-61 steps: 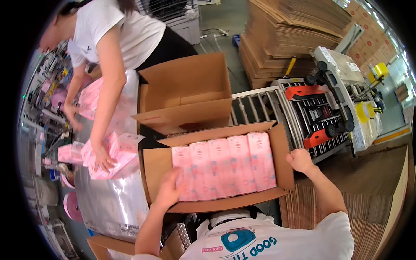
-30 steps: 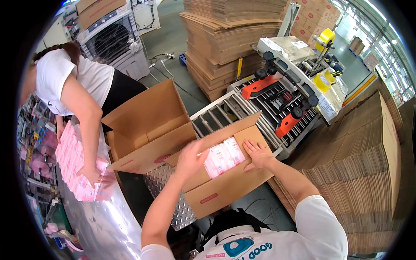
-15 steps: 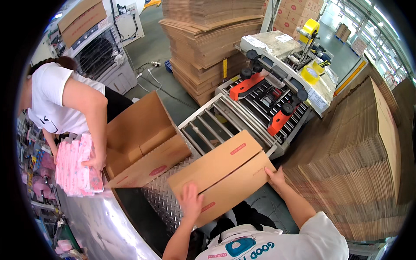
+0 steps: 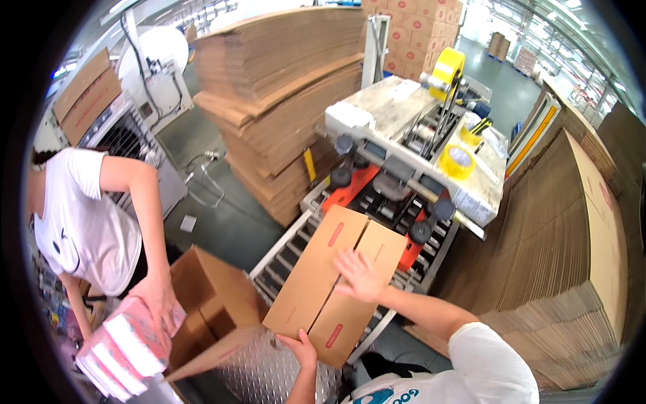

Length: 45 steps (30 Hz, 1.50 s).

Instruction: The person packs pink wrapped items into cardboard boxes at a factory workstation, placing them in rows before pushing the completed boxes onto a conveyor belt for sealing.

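A brown carton (image 4: 316,262) with its top flaps folded in lies partly on the roller conveyor, its far end at the taping machine (image 4: 404,175). My right hand (image 4: 360,276) rests flat on the top across the flap seam, fingers spread. At the carton's near end my left hand (image 4: 299,350) touches the edge, thumb and forefinger apart; its other fingers are partly hidden. Left of it stands an open carton (image 4: 229,296). Over that carton's near side, a co-worker's hand (image 4: 155,296) holds a bundle of pink and white soft packs (image 4: 128,343).
Metal rollers (image 4: 276,259) run under the carton, beside a diamond-plate surface (image 4: 282,380). Yellow tape rolls (image 4: 457,161) sit on the machine. Flat cardboard stacks rise behind (image 4: 269,114) and at the right (image 4: 538,249). The co-worker (image 4: 87,215) stands at the left.
The closed carton has moved away onto the rollers toward the machine. My right hand went from its far end to its top, my left from the top to its near end. The co-worker's packs shifted.
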Available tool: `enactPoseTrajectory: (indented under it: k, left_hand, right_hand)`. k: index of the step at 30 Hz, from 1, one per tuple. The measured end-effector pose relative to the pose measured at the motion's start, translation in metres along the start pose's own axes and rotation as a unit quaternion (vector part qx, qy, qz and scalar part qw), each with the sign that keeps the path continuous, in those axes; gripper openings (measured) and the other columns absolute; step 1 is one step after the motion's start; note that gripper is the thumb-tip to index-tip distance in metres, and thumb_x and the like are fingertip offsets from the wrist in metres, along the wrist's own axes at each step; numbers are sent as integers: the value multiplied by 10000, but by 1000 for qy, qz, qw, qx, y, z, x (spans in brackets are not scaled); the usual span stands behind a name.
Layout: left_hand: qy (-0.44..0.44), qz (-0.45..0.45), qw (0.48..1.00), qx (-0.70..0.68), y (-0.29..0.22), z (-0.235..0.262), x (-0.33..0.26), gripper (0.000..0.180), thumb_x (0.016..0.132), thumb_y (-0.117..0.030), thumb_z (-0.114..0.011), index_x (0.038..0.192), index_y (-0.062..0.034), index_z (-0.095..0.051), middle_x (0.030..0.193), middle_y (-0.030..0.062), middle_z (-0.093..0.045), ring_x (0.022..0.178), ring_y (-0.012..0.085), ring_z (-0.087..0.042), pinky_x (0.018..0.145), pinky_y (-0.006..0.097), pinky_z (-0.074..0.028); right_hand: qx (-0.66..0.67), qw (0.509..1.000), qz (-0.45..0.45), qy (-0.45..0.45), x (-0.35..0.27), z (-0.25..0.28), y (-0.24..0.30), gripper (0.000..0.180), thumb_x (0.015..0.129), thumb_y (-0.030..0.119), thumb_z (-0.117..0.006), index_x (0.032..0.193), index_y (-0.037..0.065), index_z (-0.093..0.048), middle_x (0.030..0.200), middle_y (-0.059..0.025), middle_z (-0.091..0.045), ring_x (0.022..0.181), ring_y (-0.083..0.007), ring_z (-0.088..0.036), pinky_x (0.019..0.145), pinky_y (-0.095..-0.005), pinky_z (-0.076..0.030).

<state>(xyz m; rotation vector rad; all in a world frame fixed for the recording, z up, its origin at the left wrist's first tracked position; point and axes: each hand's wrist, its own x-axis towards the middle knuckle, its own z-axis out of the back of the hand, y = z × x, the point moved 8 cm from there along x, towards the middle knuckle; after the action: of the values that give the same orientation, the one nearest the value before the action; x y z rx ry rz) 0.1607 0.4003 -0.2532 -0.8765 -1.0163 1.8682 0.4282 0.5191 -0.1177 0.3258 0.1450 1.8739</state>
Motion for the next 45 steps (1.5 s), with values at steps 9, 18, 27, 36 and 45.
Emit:
enactPoseTrajectory:
  k: [9, 18, 27, 36, 45]
  left_hand:
    - [29, -43, 995, 81, -92, -96, 85, 841, 893, -219, -537, 1386, 114, 57, 1415, 383, -61, 1331, 466, -144, 1101, 446, -181]
    - [185, 113, 945, -244, -100, -134, 61, 612, 943, -451, -424, 1325, 15, -316, 1240, 182, -480, 1076, 256, -509, 894, 362, -410]
    - [434, -242, 732, 466, 63, -115, -19, 553, 859, -451, -538, 1268, -83, -481, 1201, 255, -532, 1036, 305, -552, 909, 453, -405]
    - [381, -181, 833, 357, 75, -31, -29, 476, 874, -380, -533, 1197, -31, -530, 1133, 233, -569, 847, 301, -595, 759, 418, -467]
    - [401, -75, 892, 194, 159, 91, -103, 434, 886, -311, -516, 1154, 28, -555, 1082, 240, -597, 869, 375, -597, 777, 420, -477]
  right_hand:
    - [-16, 999, 27, -32, 46, -5, -106, 534, 887, 384, -487, 1336, 99, -440, 1438, -78, -352, 1364, -236, -252, 1111, -487, -158]
    - [353, 907, -217, -74, 16, 45, -177, 376, 890, 261, -547, 1193, 37, -561, 1213, -131, -567, 1164, -260, -505, 983, -391, -377]
    - [307, 941, 124, -72, -240, 417, -11, 197, 817, 185, -676, 952, 50, -629, 958, -61, -643, 867, -241, -596, 846, -355, -464]
    - [-245, 951, -178, -60, -339, 475, -42, 360, 761, 196, -659, 1089, 78, -569, 1197, -81, -550, 1159, -267, -464, 978, -403, -371]
    - [-438, 765, -308, -358, -390, 583, -17, 89, 834, 163, -569, 856, 77, -577, 757, -161, -621, 749, -362, -601, 645, -442, -484]
